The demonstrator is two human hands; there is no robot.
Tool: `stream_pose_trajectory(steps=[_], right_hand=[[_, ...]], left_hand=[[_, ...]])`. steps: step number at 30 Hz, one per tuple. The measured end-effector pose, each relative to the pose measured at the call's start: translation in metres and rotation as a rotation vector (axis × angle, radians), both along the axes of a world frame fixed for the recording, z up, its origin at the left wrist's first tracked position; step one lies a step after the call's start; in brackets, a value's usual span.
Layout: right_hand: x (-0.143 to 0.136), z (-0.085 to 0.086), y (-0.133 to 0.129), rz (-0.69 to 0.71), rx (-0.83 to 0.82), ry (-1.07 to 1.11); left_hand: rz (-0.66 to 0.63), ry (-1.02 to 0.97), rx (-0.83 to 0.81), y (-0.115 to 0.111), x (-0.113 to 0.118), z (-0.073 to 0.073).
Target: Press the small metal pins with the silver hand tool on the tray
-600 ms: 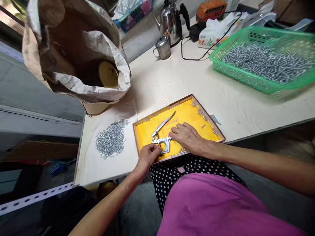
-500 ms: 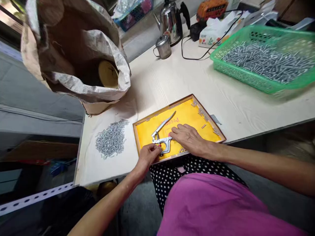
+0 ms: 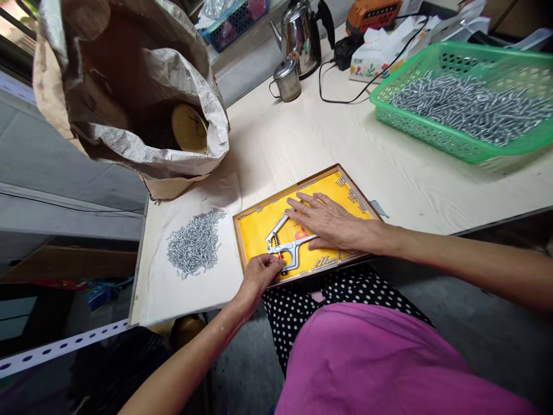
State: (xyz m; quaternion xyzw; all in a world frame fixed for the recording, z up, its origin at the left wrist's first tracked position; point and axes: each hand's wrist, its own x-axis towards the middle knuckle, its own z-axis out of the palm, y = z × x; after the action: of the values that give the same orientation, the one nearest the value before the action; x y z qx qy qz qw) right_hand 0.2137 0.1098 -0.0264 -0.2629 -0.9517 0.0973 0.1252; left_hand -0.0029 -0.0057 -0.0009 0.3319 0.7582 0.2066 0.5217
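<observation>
Grey snap-fastener pliers [image 3: 291, 246] with a spring lie spread apart in a shallow yellow-bottomed tray [image 3: 254, 233]. My left hand [image 3: 260, 275] is at their jaw end, thumb and fingertips pinched together; whatever is between them is too small to make out. My right hand [image 3: 334, 226] reaches over the handle ends, fingers stretched out and apart. Its fingertips lie over the upper handle and its thumb is by the end of the lower one. Small metal pins [image 3: 325, 261] lie along the tray's near edge, and more sit at its right end.
Left of the tray, a heap of small metal pieces [image 3: 194, 243] lies on a white sheet. A big paper sack [image 3: 173, 164] stands behind it. At the right is a green basket [image 3: 432, 135] of metal pins. A metal cup [image 3: 287, 82] and kettle [image 3: 300, 34] stand at the back.
My right hand has moved up and slightly left from the lower handle end, its fingers now spread over the upper handle. The left hand stays pinched at the jaw.
</observation>
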Motion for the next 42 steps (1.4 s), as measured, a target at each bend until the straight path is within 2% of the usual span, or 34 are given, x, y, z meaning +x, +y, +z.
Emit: stream_pose_trajectory(steps=[4, 8, 10, 13, 16, 19, 22, 25, 30, 37, 42], right_hand=[[-0.006, -0.002, 0.018, 0.041, -0.061, -0.119], [-0.012, 0.003, 0.021, 0.029, -0.092, -0.173], [-0.012, 0.007, 0.018, 0.031, -0.092, -0.165], [-0.01, 0.012, 0.012, 0.034, -0.092, -0.145], [-0.009, 0.013, 0.007, 0.026, -0.085, -0.138], [-0.007, 0.012, 0.005, 0.016, -0.101, -0.148], [-0.005, 0.011, 0.003, -0.007, -0.128, -0.163], [-0.005, 0.014, -0.001, -0.059, -0.109, -0.171], [-0.01, 0.014, -0.013, -0.095, -0.112, -0.194], [-0.009, 0.002, -0.02, -0.028, -0.191, -0.144], [-0.003, 0.006, -0.014, -0.078, -0.097, -0.083]], left_hand=[[-0.016, 0.037, 0.016, -0.001, 0.0, -0.001], [-0.088, 0.103, 0.01, -0.003, -0.005, -0.002], [-0.178, 0.241, 0.084, -0.006, -0.008, 0.0], [-0.327, 0.566, 0.402, -0.009, -0.006, 0.004], [-0.552, 0.765, 0.657, -0.001, 0.005, 0.003], [-0.791, 0.823, 0.703, 0.019, 0.015, -0.006], [-0.905, 0.79, 0.671, 0.039, 0.019, -0.013], [-0.91, 0.775, 0.663, 0.047, 0.019, -0.014], [-0.888, 0.787, 0.626, 0.041, 0.024, -0.007], [-0.889, 0.778, 0.563, 0.037, 0.03, -0.005], [-0.806, 0.73, 0.643, 0.042, 0.019, -0.008]])
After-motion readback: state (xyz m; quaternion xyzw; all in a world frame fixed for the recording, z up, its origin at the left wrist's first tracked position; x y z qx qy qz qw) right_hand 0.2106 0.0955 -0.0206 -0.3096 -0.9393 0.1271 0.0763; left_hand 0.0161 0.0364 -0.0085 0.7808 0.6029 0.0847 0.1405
